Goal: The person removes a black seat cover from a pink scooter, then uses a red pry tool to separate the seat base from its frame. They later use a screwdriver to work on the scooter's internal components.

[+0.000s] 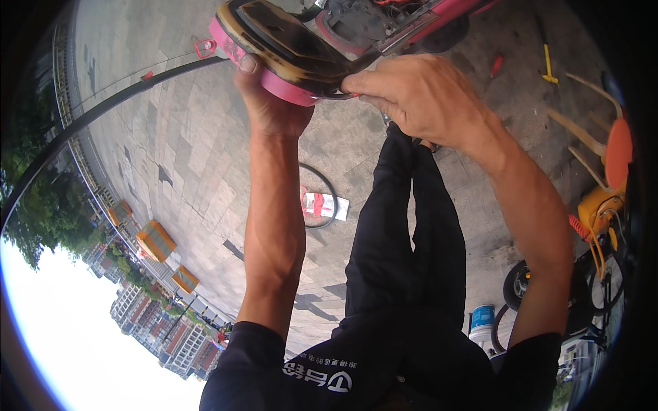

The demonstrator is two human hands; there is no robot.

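Note:
At the top of the head view is a rounded pink casing (pixel 291 90) with a dark, yellow-brown-edged inner panel (pixel 281 35). My left hand (pixel 274 109) grips its near side, with the thumb up on the rim. At the casing's right corner, my right hand (pixel 432 96) has thumb and fingers pinched together. A thin dark strip (pixel 336 96) runs along the edge to those fingertips; what exactly they hold is too small to make out. Behind stands a pink vehicle body (pixel 439 20) with an opened, dark interior.
A red-handled tool (pixel 496 65) and a yellow-handled hammer (pixel 547 65) lie on the paving. Below are a black ring (pixel 334 195) and a white-red packet (pixel 336 207). On the right are a red stool (pixel 618 152), an orange machine (pixel 595 209), a wheel (pixel 515 286) and a blue-white bucket (pixel 483 318).

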